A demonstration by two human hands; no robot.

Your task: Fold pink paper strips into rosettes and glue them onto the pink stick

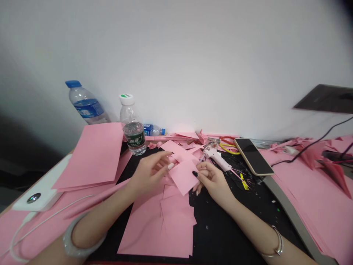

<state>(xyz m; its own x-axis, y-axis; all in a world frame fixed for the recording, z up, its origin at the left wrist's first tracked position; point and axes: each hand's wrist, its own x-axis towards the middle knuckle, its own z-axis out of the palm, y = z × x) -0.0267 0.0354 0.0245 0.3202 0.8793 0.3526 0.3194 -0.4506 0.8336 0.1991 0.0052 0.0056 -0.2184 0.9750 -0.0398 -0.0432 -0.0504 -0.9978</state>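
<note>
Left hand [150, 173] and right hand [212, 180] pinching pink paper [183, 176] from either side (glue gun [216, 158] just beyond)

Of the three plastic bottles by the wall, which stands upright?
The white-capped bottle with the dark green label stands upright; the large blue-capped bottle leans on the wall, and the small one lies on its side.

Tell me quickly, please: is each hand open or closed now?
Left hand: closed, pinching the pink paper.
Right hand: closed, pinching the same paper.
</note>
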